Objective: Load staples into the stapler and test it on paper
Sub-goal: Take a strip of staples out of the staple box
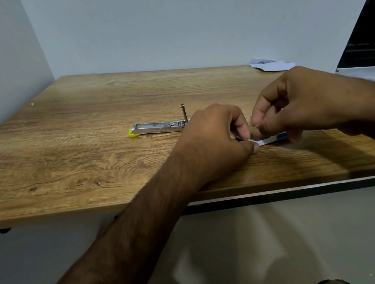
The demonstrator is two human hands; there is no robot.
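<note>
Hands [215, 137] [299, 103] pinch a small staple box [269, 139] together over the table [83, 147].

The table [83, 147] is showing matt wood grain; the stapler [158, 128] is gleaming as shiny metal with a yellow plastic tip.

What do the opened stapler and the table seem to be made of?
The stapler: its open channel looks like bright metal, shiny and reflective, with a yellow tip, probably plastic. The table: wood or a wood-look laminate, matte, with printed-looking grain and knots; which one cannot be told from here.
</note>
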